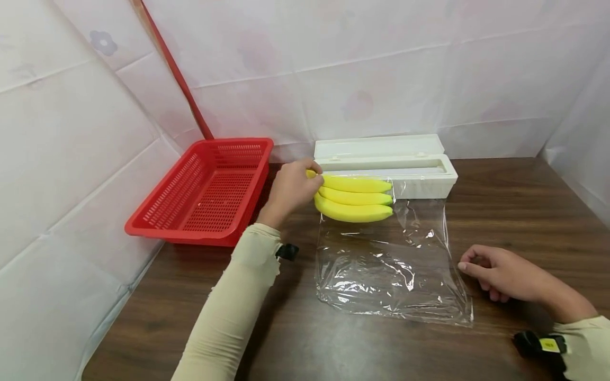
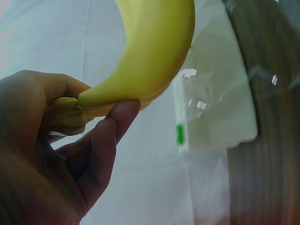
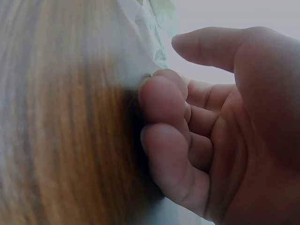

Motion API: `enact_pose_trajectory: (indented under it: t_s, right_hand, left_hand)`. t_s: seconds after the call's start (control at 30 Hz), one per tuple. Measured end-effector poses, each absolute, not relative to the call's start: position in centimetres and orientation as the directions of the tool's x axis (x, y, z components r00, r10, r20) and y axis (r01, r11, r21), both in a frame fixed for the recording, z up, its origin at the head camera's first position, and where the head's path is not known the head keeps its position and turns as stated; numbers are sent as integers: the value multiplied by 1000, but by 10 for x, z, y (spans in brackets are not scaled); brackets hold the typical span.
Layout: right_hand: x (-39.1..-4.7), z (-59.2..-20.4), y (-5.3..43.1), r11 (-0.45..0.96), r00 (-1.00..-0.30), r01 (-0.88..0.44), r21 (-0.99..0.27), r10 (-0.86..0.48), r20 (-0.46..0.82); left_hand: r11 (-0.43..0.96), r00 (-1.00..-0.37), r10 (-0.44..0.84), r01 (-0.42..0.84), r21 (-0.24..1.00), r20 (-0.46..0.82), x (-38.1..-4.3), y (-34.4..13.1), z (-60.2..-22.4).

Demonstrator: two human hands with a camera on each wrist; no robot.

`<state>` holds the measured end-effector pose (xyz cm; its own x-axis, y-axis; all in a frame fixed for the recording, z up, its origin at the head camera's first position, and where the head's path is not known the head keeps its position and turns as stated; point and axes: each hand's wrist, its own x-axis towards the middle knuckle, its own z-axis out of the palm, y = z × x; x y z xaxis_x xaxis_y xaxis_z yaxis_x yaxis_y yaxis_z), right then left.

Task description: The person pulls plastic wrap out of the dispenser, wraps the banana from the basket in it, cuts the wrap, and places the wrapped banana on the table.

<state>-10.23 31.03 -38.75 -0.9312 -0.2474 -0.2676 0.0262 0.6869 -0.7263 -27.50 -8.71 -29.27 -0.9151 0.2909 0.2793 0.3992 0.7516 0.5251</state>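
My left hand pinches a bunch of yellow bananas by its stem end. Up close in the left wrist view, the thumb and fingers close round the stem of the bananas. The bunch hangs over the back part of a sheet of clear plastic wrap, in front of a white wrap dispenser box with its lid raised. Beside the sheet's right edge, my right hand rests at the table with loosely curled fingers and nothing in them. The right wrist view shows the same hand, thumb apart from the fingers.
A red plastic basket stands at the back left, with a red strip rising behind it. The brown wooden table meets white patterned sheeting at the back and left.
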Motion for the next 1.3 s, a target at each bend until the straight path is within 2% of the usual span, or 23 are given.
enact_pose_trajectory:
  t_s: [0.67, 1.3]
  right_hand:
    - [-100, -386, 303, 712, -931, 43, -701, -226, -287]
    - [-101, -386, 303, 712, -931, 59, -699, -213, -296]
  left_hand:
    - [789, -893, 396, 449, 419, 213, -248, -48, -322]
    - [755, -875, 415, 484, 443, 248, -244, -36, -335]
